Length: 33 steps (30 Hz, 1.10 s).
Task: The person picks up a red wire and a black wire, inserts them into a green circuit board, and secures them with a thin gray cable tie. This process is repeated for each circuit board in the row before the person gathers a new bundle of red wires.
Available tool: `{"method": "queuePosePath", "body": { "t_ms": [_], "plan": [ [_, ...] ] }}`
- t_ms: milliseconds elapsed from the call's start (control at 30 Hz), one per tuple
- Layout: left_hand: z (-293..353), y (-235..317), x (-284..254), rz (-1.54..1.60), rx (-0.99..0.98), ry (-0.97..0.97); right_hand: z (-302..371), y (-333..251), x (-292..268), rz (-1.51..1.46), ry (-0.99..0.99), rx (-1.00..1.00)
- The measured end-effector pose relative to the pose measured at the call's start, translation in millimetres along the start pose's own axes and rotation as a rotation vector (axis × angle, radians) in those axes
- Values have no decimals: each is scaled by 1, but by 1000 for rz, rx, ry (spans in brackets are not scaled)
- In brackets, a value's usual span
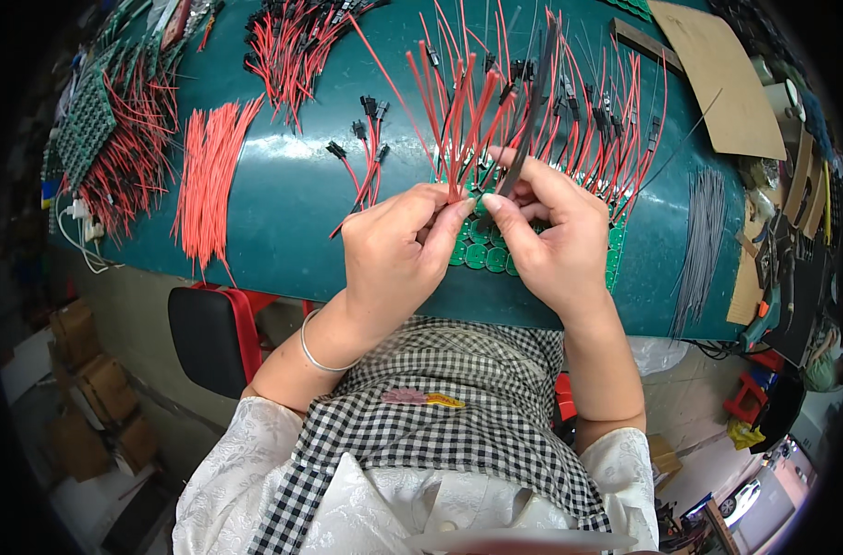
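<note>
We see the left hand (394, 245) pinching a bunch of red wires (454, 120) and the right hand (556, 231) gripping dark wires (533, 102), both held upright over the green circuit board (477, 256), at twelve o'clock from the apron (440, 370). We judge that loose red wires (216, 176) at nine o'clock and grey wires (701, 236) at three lie on the tabletop (297, 217) for easy reach by the nearer hand. The hands hide the bunches' lower ends, so we cannot tell whether these touch the board.
</note>
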State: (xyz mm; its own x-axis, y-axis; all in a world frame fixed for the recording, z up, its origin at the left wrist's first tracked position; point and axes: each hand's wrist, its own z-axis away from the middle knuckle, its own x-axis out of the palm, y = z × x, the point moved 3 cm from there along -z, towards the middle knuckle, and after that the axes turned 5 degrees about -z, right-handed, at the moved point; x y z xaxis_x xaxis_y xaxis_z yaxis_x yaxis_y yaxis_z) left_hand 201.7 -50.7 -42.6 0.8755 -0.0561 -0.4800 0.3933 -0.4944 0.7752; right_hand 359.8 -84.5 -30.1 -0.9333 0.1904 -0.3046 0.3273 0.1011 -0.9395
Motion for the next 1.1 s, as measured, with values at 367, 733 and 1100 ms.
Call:
{"method": "queuePosePath", "body": {
  "t_ms": [367, 733, 1100],
  "plan": [
    [2, 2, -2, -71, -30, -120, 8, 10, -25, -214, 137, 76],
    [3, 1, 1, -43, -25, -77, 11, 15, -28, -232, 132, 14],
    [-1, 3, 2, -123, 54, -105, 13, 17, -23, -259, 172, 118]
  ]
}}
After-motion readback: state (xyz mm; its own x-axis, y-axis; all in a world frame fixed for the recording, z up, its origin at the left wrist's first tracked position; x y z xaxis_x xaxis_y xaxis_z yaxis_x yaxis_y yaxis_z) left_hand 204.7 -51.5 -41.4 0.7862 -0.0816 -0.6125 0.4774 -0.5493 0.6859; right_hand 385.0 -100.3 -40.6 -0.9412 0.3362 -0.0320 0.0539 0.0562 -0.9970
